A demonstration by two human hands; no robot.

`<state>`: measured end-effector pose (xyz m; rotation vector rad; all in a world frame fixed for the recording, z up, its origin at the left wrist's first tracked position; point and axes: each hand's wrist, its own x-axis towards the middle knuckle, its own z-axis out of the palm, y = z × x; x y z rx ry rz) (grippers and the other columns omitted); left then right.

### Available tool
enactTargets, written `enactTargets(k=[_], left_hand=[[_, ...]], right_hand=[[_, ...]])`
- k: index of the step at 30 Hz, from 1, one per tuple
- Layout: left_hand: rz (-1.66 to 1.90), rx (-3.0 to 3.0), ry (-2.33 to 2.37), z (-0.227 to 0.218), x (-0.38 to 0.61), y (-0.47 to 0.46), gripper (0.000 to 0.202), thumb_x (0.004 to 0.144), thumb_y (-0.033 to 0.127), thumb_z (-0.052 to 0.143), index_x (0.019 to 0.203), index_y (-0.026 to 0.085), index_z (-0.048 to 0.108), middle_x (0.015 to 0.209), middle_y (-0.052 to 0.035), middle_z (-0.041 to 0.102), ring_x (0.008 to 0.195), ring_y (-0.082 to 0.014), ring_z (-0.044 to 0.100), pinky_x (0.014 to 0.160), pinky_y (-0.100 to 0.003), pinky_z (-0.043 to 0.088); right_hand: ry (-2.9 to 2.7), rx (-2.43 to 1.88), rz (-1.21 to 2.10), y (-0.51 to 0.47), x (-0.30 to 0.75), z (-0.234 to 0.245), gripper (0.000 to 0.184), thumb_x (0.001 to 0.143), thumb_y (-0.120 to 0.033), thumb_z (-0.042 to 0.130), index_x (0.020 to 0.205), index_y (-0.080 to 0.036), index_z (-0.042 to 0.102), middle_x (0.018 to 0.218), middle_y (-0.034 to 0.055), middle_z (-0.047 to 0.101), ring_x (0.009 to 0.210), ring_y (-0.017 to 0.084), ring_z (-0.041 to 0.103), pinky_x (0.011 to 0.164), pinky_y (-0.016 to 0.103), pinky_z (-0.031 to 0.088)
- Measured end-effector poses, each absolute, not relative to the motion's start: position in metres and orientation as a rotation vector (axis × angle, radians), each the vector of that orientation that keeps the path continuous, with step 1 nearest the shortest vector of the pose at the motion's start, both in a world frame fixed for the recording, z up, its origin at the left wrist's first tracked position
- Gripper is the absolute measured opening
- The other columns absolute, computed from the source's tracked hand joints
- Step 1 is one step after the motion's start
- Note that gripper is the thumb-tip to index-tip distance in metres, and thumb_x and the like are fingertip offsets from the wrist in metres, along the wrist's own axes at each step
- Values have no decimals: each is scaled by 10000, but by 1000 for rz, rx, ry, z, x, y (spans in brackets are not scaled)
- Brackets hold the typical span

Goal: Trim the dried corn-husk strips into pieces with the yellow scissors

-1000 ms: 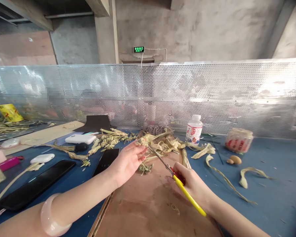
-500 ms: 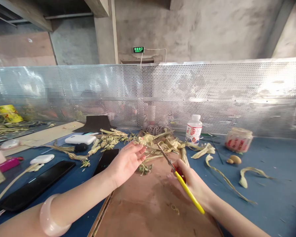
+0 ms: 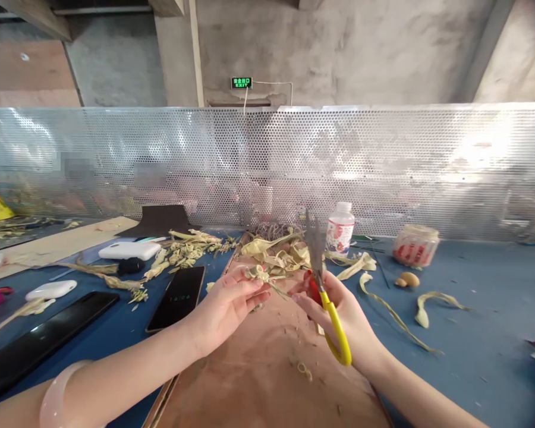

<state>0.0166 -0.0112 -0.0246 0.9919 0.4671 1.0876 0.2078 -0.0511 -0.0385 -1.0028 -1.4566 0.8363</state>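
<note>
My left hand [image 3: 230, 304] pinches a small woven piece of pale dried leaf [image 3: 261, 274] over a brown board [image 3: 267, 368]. My right hand [image 3: 339, 318] grips yellow-and-red scissors [image 3: 324, 291], blades pointing up and blurred, and its fingertips also touch a thin strand trailing from the piece. A heap of dried leaf strips [image 3: 279, 252] lies just behind both hands.
On the blue table [image 3: 485, 333] are a white bottle [image 3: 339, 229], a glass jar [image 3: 415, 245], loose leaf strips [image 3: 395, 312], two dark phones [image 3: 177, 290], white cases [image 3: 129, 250] and more plant scraps [image 3: 187, 249]. A perforated metal screen [image 3: 383, 166] closes the far side.
The scissors swung from pointing at the leaf piece to pointing up. Both hands drew closer together and nearer me. The camera shifted slightly.
</note>
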Motion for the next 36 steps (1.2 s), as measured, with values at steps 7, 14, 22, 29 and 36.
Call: enactTargets(k=[7,14,22,29,36], left_hand=[[1022,1136,470,-24,18,-15,93,757,112,657,846,136,662,900,-63,684,883,-161,620,871,-306,471],[1008,1148,468,-26,18,-12,119,789,121,629,906,137,643,930,-67,681,877,-163,634,847,-314,482],[1000,1134,534,-28,17,-10,139,766,134,662,900,158,633,867,-25,624,782,-119,603,695,-234,475],[961,1156,585,-26,18,-14,121,746,149,686,854,164,634,796,-3,593,691,-79,538,612,-192,416],[923,1218,646,-26,18,-15,150,732,189,704,856,166,624,833,-11,582,737,-104,547,675,-235,420]], right_hand=[[-1493,-969,911,-52,204,-40,280,690,-357,680,766,-209,455,692,-44,529,600,87,468,529,213,380],[-1511,-977,1087,-56,201,-36,313,686,-374,702,798,-199,468,703,-52,527,588,71,465,543,206,391],[-1549,-995,1038,-58,201,-32,242,708,-293,670,769,-199,456,673,-68,502,561,61,453,534,202,381],[-1535,-1009,1043,-57,202,-31,223,710,-264,660,761,-195,454,644,-80,487,543,54,437,520,193,362],[-1535,-1005,1047,-58,202,-32,250,696,-305,679,766,-194,466,642,-78,489,557,60,442,528,195,365]])
